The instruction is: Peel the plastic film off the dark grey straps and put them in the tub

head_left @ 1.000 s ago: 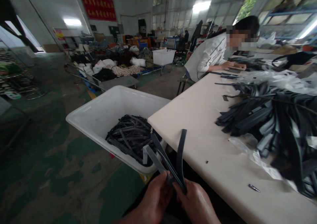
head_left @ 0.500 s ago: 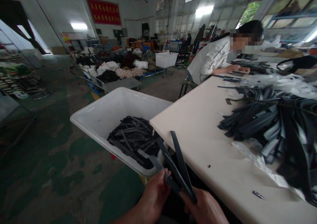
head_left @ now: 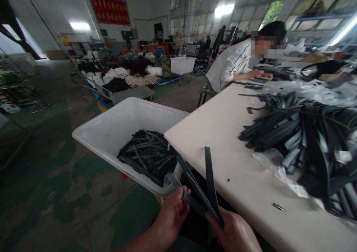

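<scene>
Dark grey flat strips (head_left: 210, 177) fan upward out of my right hand (head_left: 234, 228), whose fingers are wrapped round their lower ends. My left hand (head_left: 173, 215) pinches one strip (head_left: 174, 181) between thumb and fingers; its far end bends over near the bin's rim. That strip's other end runs down to my right hand. Both hands are low in the view, between the bin and the table edge. In the white bin (head_left: 97, 129) just beyond them lies a tangled heap of similar dark strips (head_left: 147, 153).
A pale table (head_left: 200, 133) stands at the right, bearing a large pile of dark strips (head_left: 315, 133), plastic wrapping (head_left: 312, 90) and a small metal tool (head_left: 279, 207). A person (head_left: 234, 60) in a white top leans over its far side. A flat trolley (head_left: 132, 94) stands behind the bin.
The view has shifted slightly, so the scene sits further left. The free end of the strip in my left hand has curled over, and one strip in my right hand stands more upright.
</scene>
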Demonstrator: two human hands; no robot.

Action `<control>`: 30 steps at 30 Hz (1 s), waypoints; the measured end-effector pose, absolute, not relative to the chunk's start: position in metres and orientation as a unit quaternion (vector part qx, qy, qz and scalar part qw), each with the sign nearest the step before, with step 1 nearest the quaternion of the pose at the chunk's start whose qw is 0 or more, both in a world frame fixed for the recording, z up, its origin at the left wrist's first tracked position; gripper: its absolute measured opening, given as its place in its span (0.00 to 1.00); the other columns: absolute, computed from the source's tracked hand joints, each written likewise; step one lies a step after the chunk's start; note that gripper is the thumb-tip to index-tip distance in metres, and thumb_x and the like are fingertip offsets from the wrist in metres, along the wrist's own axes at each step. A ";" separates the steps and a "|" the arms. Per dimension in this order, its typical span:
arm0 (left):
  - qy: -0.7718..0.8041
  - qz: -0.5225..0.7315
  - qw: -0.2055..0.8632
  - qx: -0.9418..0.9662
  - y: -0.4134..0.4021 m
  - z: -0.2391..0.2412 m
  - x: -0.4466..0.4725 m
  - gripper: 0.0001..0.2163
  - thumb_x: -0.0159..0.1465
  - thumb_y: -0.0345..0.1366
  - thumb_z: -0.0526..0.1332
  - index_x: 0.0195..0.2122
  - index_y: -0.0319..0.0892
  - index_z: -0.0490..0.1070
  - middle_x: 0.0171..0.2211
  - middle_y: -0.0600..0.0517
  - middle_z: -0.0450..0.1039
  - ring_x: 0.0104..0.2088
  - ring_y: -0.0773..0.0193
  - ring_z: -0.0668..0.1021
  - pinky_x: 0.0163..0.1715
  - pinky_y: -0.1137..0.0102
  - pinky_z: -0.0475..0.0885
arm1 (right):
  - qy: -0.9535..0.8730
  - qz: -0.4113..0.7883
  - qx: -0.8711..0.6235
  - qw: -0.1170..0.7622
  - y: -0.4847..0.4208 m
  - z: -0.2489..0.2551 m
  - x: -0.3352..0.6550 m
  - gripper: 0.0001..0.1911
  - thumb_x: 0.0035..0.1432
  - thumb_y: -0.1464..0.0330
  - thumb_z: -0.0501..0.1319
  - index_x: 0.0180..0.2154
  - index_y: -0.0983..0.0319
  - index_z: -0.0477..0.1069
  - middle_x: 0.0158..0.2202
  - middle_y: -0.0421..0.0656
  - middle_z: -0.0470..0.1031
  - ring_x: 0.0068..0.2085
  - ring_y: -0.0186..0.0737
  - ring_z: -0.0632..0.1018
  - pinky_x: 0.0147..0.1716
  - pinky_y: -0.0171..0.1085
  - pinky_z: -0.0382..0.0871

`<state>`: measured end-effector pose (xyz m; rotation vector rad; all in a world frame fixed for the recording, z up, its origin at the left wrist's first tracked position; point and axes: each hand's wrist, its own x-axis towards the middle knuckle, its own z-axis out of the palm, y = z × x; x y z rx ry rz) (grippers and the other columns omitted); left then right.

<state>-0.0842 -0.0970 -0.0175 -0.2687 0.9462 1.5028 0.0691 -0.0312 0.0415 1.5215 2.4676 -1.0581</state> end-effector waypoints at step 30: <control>0.390 0.587 0.709 -0.021 -0.102 -0.006 -0.071 0.09 0.58 0.37 0.68 0.34 0.36 0.79 0.34 0.48 0.81 0.34 0.64 0.79 0.36 0.72 0.73 | 0.689 -0.532 0.474 -0.130 -0.041 0.034 0.087 0.21 0.61 0.53 0.58 0.25 0.62 0.72 0.19 0.39 0.75 0.19 0.36 0.75 0.19 0.31 0.65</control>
